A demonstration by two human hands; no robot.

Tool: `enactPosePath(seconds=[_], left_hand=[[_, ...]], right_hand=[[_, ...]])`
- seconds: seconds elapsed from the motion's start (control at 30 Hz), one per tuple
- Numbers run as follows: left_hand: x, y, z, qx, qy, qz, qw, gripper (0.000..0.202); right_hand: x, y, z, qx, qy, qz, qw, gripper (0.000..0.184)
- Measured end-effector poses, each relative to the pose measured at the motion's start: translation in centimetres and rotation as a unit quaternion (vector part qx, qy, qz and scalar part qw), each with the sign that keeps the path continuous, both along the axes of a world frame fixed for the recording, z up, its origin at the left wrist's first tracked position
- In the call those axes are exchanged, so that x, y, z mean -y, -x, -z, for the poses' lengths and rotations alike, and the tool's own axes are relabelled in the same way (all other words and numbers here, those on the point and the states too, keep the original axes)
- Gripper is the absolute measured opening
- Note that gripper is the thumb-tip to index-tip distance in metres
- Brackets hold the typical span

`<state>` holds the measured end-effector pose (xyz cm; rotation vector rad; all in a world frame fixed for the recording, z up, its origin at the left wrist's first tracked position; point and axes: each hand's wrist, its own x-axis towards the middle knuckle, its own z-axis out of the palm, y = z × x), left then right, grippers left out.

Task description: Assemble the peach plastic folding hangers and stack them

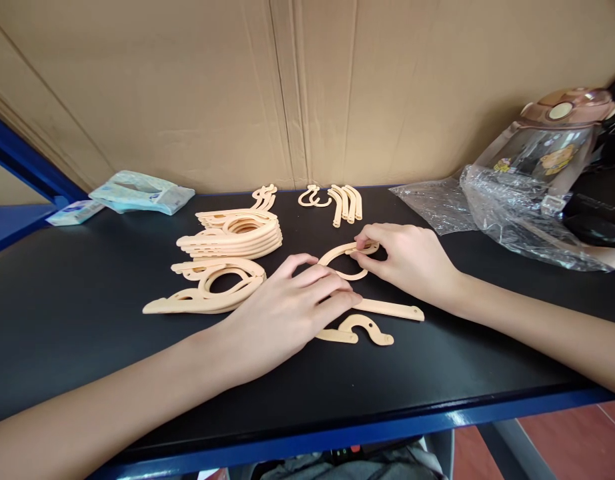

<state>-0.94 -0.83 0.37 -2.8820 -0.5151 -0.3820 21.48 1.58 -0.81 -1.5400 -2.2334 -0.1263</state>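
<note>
One ring (336, 253) between the hands, long axis crosswise, pinched at its right end in the right hand (412, 261) (the nearer), just beside the left hand (296, 303), palm-down partly over a bar (393, 309), any grip there impossible to tell.

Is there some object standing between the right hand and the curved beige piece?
Nothing visible stands between them: the right hand is pinching the curved beige piece. The left hand is at the piece's other side, not in between.

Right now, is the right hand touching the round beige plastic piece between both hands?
Touching: the head view shows the right hand pinching the round piece.
</note>
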Motion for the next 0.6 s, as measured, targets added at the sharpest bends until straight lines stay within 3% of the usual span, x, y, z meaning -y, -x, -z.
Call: enactPosePath(seconds=[0.13,0.2,0.3,0.37,0.6], left_hand=[[-0.2,0.4,-0.1,-0.011,-0.004,-0.024,1.0,0.029],[-0.3,0.6,-0.1,-0.015,-0.009,-0.036,0.999,0.029],[-0.4,0.8,-0.1,-0.015,-0.008,-0.041,0.999,0.024],[-0.5,0.9,-0.1,-0.01,-0.004,-0.04,0.999,0.02],[-0.6,1.2,-0.1,-0.001,0.009,-0.07,0.997,0.022]], right_hand=[[0.6,-0.3,-0.8,0.016,-0.091,-0.051,0.994,0.019],[1.5,-0.5,-1.6,0.014,-0.122,-0.112,0.986,0.019],[3.0,-0.6,-2.4,0.042,-0.064,-0.278,0.957,0.03],[3.8,-0.4,-2.5,0.069,-0.049,-0.324,0.942,0.029],[4.6,-0.3,-2.7,0.056,0.091,-0.378,0.92,0.011]])
